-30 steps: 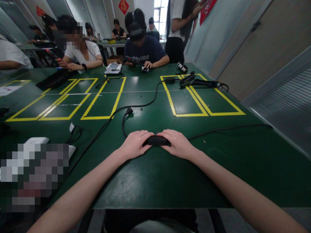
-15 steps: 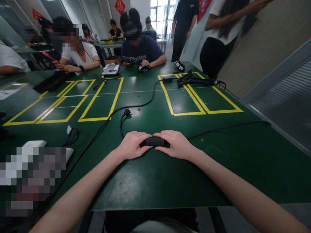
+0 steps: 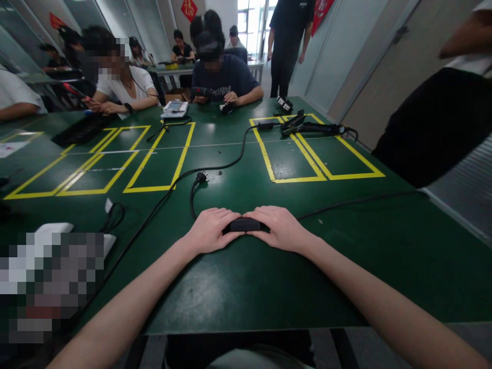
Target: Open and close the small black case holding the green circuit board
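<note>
A small black adapter block (image 3: 245, 225) lies on the green table (image 3: 215, 297) between my two hands. My left hand (image 3: 213, 229) grips its left end, fingers behind and thumb in front. Around the right end are the fingers of my right hand (image 3: 274, 228), and the fingertips of both hands nearly meet. A black plug (image 3: 201, 177) on a short cable stands just behind my left hand. From beside my right hand a black cord (image 3: 361, 200) runs to the table's right edge.
A long black cable (image 3: 154, 207) crosses the table on the left, near a blurred white item (image 3: 56, 228). Yellow tape outlines (image 3: 300, 180) mark the surface. Black tools (image 3: 313, 128) lie at the back right. People sit opposite, and one stands at the right.
The person standing at the right has moved further right and nearer. My hands and the black block have stayed almost in place.
</note>
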A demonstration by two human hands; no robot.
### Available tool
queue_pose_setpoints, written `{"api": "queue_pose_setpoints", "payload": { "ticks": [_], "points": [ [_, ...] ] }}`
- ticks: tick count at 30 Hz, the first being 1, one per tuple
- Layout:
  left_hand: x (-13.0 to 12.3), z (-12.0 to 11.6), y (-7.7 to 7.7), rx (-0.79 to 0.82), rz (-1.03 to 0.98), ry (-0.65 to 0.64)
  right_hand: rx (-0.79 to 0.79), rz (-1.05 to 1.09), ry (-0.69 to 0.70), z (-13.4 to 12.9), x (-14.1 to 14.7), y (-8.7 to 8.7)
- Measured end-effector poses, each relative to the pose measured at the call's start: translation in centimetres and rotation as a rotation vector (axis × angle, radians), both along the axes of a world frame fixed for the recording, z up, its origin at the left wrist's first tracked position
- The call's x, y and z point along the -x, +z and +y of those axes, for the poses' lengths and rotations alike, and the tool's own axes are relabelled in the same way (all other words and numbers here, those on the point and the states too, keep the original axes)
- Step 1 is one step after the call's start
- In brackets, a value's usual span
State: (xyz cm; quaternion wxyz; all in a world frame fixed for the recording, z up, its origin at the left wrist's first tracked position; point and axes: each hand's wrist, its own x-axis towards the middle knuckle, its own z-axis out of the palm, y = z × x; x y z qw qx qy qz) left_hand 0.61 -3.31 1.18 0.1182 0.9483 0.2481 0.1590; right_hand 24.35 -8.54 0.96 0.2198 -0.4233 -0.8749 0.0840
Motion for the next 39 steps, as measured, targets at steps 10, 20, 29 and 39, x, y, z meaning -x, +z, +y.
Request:
{"api": "queue_pose_setpoints", "payload": {
  "ticks": [10,20,29,39],
  "points": [
    [-0.3,-0.3,1.0,0.435,-0.016,0.225,-0.365,-0.164,0.052,-0.1,-0.7,-0.5],
    [-0.1,-0.5,0.2,0.339,-0.199,0.168,-0.069,-0.036,0.065,-0.1,-0.7,-0.2],
    [-0.2,-0.4,-0.1,0.041,-0.138,0.083,-0.071,0.07,0.011,-0.5,-0.4,0.2],
    [-0.3,-0.6,-0.2,-0.005,-0.203,0.098,-0.046,-0.095,0.001,-0.8,-0.2,0.6]
  ]
}}
